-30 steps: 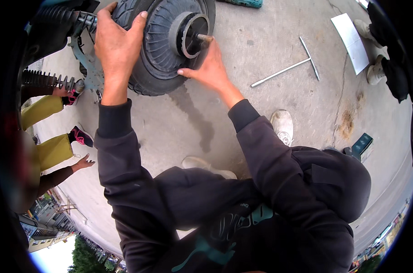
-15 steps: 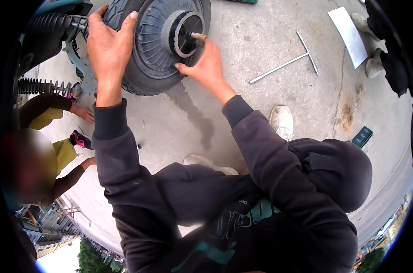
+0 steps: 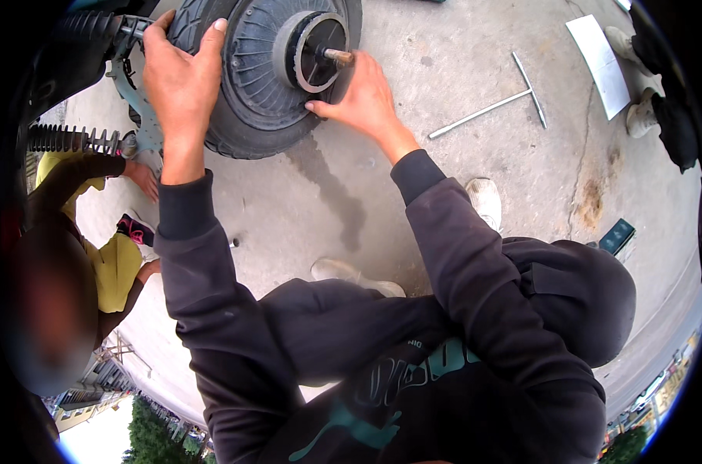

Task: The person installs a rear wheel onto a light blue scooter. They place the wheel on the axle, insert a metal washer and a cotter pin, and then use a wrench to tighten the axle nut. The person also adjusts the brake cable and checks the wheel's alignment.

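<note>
A scooter wheel (image 3: 250, 89) with a black treaded tyre and a finned dark hub stands at the top. From the hub's raised metal ring (image 3: 299, 62) a short axle stub (image 3: 337, 56) sticks out. My left hand (image 3: 182, 89) grips the tyre on its left side, thumb over the tread edge. On the wheel's right side my right hand (image 3: 366, 97) is closed on the tyre, its thumb pressing near the lower rim and its other fingers beside the axle end, partly hidden. A grey-green metal arm (image 3: 138, 97) of the vehicle lies left of the wheel.
A T-handle wrench (image 3: 482, 114) lies on the concrete at right. Farther right are a white sheet (image 3: 598, 66), a bystander's shoes (image 3: 639, 112) and a dark green box (image 3: 617, 236). A coil spring (image 3: 76, 139) and another person's hand (image 3: 142, 179) are at left, near a small socket (image 3: 234, 243).
My right hand has shifted slightly right, its fingers now off the axle tip and more of the stub showing. My left hand keeps its hold. The other person at left has leaned lower.
</note>
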The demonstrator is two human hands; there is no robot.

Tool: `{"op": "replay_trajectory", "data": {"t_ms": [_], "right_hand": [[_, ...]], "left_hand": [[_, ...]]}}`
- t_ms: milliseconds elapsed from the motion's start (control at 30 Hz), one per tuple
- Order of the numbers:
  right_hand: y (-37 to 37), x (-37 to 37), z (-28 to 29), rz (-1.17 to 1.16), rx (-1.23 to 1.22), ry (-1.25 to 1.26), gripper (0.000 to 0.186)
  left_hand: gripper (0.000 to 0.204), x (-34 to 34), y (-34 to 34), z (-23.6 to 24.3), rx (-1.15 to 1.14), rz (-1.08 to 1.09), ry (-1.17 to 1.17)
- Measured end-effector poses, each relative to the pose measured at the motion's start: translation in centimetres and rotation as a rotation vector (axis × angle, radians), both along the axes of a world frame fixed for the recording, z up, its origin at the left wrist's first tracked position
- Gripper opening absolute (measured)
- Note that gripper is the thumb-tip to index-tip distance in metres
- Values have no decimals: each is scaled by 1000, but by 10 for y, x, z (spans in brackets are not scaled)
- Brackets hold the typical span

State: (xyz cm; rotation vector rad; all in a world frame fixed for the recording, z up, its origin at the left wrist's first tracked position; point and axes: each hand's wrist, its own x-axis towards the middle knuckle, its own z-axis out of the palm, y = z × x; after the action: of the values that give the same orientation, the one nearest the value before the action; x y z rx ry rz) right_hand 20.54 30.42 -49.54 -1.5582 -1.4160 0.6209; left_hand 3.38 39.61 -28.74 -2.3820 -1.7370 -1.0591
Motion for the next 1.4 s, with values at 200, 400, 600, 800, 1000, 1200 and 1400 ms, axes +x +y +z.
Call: {"op": "replay_trajectory", "data": {"t_ms": [200, 400, 600, 800, 1000, 1200, 1400], "right_hand": [[-1, -7, -1, -8, -22, -2, 120], [-13, 34, -22, -51, -23, 3, 111], [-119, 25, -58, 148, -261, -175, 41], [-146, -7, -67, 233, -188, -363, 42], [-145, -21, -83, 218, -146, -447, 27], [-143, -31, -92, 253, -10, -618, 10], [-131, -37, -71, 324, -252, -719, 13]], "left_hand": [[76, 2, -1, 4, -116, 49, 63], [55, 9, -7, 3, 59, 41, 69], [54, -22, -28, -18, 294, -40, 143], [55, -3, -48, -5, 270, -139, 110], [55, -5, -54, 1, 320, -164, 162], [56, -20, -56, -1, 228, -179, 47], [56, -21, -55, -2, 278, -170, 78]]}}
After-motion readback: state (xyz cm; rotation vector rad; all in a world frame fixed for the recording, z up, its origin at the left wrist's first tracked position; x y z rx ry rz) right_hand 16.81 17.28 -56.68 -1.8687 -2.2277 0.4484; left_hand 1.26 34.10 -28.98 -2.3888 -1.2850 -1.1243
